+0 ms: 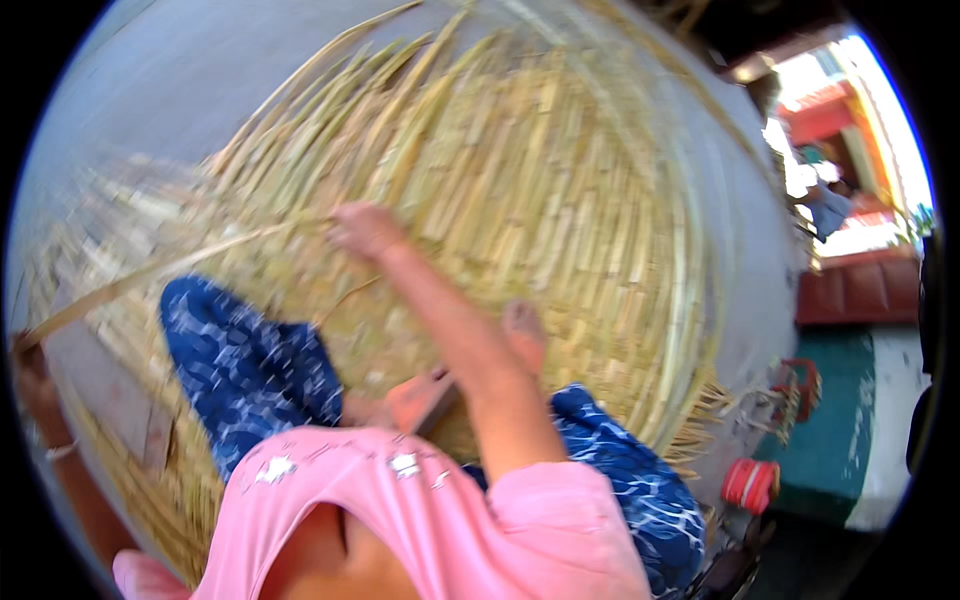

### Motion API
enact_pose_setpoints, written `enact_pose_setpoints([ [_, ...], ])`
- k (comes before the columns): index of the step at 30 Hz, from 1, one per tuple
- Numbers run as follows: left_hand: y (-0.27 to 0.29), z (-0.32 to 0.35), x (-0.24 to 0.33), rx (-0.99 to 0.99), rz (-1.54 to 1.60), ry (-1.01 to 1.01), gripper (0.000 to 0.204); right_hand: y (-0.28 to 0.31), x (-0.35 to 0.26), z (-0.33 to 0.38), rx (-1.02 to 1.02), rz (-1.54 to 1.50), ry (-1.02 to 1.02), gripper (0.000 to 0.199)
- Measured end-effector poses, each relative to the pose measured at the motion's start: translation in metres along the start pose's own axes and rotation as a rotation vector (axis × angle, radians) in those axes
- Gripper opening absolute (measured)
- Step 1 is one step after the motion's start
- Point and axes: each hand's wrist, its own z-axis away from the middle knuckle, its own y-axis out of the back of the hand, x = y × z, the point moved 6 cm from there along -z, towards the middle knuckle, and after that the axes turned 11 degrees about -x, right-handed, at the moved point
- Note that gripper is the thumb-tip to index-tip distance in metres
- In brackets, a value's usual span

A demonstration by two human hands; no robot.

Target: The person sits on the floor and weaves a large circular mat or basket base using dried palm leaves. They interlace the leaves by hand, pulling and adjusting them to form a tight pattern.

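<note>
- Left hand (pixel 25 362), at the left rim, closed round the near end of a long bamboo strip (pixel 160 265).
- The strip runs rightward over the woven bamboo mat (pixel 560 200).
- Right hand (pixel 362 230) presses its far end, fingers curled; best kept flat and taut while threading.

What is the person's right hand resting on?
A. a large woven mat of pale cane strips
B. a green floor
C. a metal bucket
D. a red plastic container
A: the right hand lies flat on the woven mat, at the end of a long loose strip whose far end reaches the left hand.
</note>
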Motion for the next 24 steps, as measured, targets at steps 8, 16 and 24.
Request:
enact_pose_setpoints([
  [8,0.004,0.121,-0.052,0.276,-0.022,0.290,0.018,0.001,0.063,-0.006,-0.115,-0.472,-0.244,0.045],
  [16,-0.028,0.115,-0.052,0.238,-0.079,0.329,0.016,0.001,0.082,-0.010,-0.069,-0.666,-0.400,0.036],
  [24,-0.239,0.085,-0.057,-0.369,-0.657,0.006,0.023,0.004,0.083,-0.004,-0.043,-0.508,-0.414,0.030],
])
